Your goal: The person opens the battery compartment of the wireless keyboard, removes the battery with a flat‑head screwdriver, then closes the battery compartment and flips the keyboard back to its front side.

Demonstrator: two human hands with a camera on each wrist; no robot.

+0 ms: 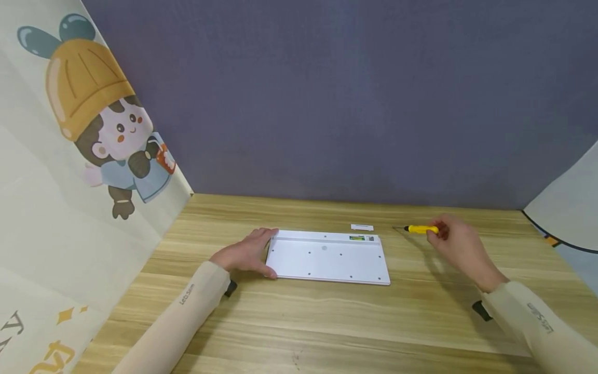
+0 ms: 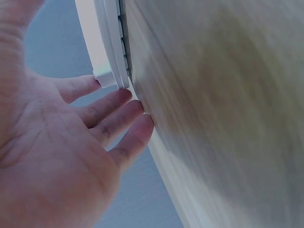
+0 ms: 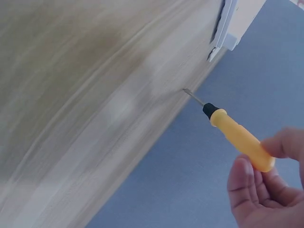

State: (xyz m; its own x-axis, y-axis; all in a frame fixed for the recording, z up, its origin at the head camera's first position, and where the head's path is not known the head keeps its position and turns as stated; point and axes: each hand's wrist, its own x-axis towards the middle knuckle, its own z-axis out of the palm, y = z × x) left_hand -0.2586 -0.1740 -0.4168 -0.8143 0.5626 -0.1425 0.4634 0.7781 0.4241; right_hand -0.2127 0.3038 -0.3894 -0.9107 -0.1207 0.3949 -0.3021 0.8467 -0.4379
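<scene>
A white keyboard (image 1: pixel 327 262) lies face down, its underside dotted with screws; key edges show in the left wrist view. In its uncovered battery slot sits a green battery (image 1: pixel 357 238). My left hand (image 1: pixel 247 253) holds the keyboard's left end, thumb at the near corner and fingers at the far corner. In the left wrist view, that hand's fingers (image 2: pixel 118 102) are fairly straight. My right hand (image 1: pixel 460 246) pinches the yellow handle of a screwdriver (image 3: pixel 242 142), with the metal tip toward the keyboard and apart from it. Behind the keyboard lies a small white battery cover (image 1: pixel 362 227).
Everything lies on a wood-grain table (image 1: pixel 299 322). A grey-blue panel (image 1: pixel 345 104) rises along its back edge. The left wall (image 1: pixel 46 208) carries a cartoon figure, and a pale printed surface (image 1: pixel 570 202) stands at the right.
</scene>
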